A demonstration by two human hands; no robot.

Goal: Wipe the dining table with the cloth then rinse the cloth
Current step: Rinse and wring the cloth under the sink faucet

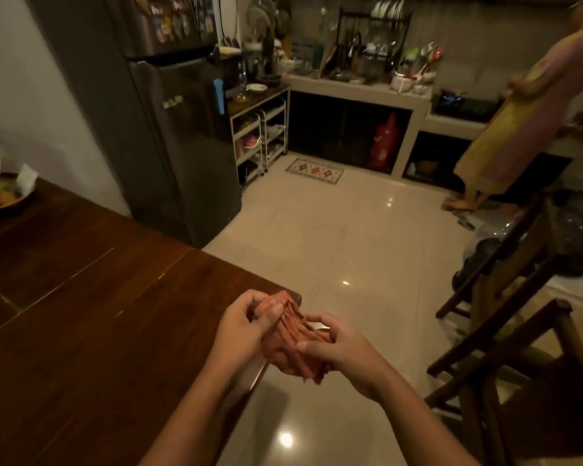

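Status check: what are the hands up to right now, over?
Left hand, right hand both grip the bunched orange cloth. Cloth held at dining table corner. Wooden chair close on right.

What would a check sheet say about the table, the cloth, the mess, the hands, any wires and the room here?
Surface: dining table, dark shiny wood.
Job's things: orange cloth, bunched up, held at the table's near corner.
Clutter: a dish of colourful things at the table's far left end.
Hands: left hand and right hand both grip the cloth.
Cables: nothing seen.
Surroundings: fridge, crowded counter, two wooden chairs, another person at the stove end.
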